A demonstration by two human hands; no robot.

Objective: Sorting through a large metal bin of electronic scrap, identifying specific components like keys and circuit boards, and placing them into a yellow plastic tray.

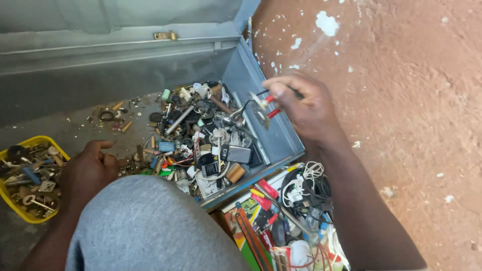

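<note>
Knee hides the metal box's [261, 108] near edge. Right hand [301, 108] grips a small wired part [261, 106], hard to identify, above the parts heap [203, 135]. Left hand [88, 170] curled, empty, beside yellow tray [12, 203].

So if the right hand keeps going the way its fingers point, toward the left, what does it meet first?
Probably the heap of small electronic parts in the grey metal box. The right hand holds a small part with red and black wires over the box's right wall, fingers aimed left and slightly down. Depth is unclear, so it might pass above the heap.
</note>
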